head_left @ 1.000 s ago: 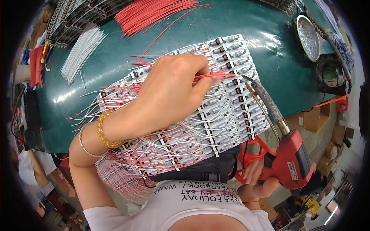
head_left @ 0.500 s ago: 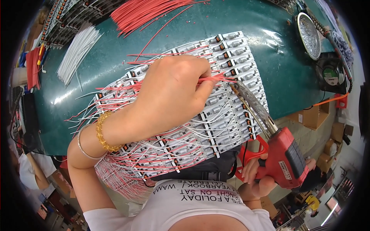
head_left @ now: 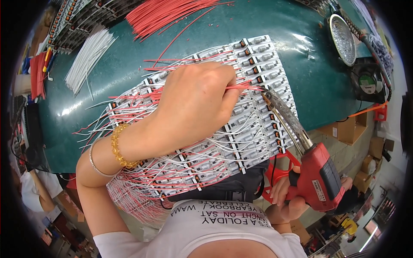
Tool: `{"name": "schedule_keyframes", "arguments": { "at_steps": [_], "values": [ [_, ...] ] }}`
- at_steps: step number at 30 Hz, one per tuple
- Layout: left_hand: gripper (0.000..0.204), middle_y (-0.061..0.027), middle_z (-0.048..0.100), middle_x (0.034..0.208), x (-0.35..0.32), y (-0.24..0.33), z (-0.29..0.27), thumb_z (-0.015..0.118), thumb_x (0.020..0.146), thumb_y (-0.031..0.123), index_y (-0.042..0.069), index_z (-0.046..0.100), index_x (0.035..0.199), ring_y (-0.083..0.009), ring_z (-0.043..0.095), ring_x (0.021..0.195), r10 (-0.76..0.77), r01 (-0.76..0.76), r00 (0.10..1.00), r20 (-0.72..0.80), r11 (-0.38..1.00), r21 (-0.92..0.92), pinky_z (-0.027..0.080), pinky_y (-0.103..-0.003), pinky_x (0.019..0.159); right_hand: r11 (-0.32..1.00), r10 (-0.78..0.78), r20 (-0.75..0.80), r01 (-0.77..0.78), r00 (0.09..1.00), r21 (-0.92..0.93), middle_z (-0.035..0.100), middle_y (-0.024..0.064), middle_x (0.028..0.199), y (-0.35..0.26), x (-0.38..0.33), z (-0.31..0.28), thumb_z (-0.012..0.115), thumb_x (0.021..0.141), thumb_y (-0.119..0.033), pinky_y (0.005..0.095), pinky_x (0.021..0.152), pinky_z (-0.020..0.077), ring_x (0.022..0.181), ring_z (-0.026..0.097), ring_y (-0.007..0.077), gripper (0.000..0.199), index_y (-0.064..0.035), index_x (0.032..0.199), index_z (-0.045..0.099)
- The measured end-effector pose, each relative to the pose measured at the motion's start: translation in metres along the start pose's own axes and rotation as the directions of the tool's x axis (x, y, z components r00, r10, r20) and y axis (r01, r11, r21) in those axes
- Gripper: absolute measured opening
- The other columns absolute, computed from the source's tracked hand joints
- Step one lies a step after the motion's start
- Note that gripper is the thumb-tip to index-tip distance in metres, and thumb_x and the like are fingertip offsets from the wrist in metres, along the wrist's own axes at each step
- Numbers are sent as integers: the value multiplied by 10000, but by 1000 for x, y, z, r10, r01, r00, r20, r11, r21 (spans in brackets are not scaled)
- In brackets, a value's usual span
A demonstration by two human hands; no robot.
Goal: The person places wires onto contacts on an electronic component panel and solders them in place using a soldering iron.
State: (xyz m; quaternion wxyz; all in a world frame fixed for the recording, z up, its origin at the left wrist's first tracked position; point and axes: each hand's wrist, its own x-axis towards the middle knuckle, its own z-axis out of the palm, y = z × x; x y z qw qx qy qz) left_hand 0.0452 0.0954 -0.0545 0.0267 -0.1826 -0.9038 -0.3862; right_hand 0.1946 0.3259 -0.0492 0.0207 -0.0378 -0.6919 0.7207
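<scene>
A panel of small circuit boards (head_left: pixel 275 77), set with rows of grey and black parts, lies across the near side of the table. My left hand (head_left: pixel 195 96) is over its upper part, thumb and fingers pinched on a red wire (head_left: pixel 243 87) that points right. More red wires show just behind that one. In my right hand (head_left: pixel 286 200) is a red soldering gun (head_left: pixel 320 178), gripped by its handle. Its dark tip meets the wire's end at a board in the panel's right-hand rows. Red and white wires trail off the panel's left side, partly beneath my left forearm.
On the green table (head_left: pixel 129 64) lie a bundle of loose red wires (head_left: pixel 163 17) and a bundle of white wires (head_left: pixel 88 62). At the far right are a round metal dish (head_left: pixel 343 41) and a small black fan (head_left: pixel 369 81). Stacked panels (head_left: pixel 77 23) stand at the back left.
The soldering gun's tip has shifted slightly to the right and away from me, along with the red wire's end. Both hands keep their grip, nearly in place.
</scene>
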Motion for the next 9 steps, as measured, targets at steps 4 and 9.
{"name": "schedule_keyframes", "arguments": {
  "at_steps": [4, 9],
  "values": [
    [177, -140, 583, 644, 0, 2, -1, 662, 790, 105, -28, 588, 701, -253, 568, 559, -6, 6, 1000, 10, 999, 33, 426, -337, 513, 1000, -4, 12, 4, 1000, -7, 433, -9, 455, 0, -1, 2, 541, 845, -569, 229, 387, 398, 357, 421, 106, 822, 122, 1246, 344],
    [152, -111, 633, 713, -2, 6, -8, 670, 816, 135, 0, 612, 856, -206, 590, 597, -79, 88, 995, 53, 979, -184, 448, -308, 550, 997, 5, -23, -3, 1000, 77, 419, -17, 451, 1, -5, -4, 517, 858, -569, 234, 384, 404, 355, 412, 103, 825, 122, 1263, 322]
  ]
}}
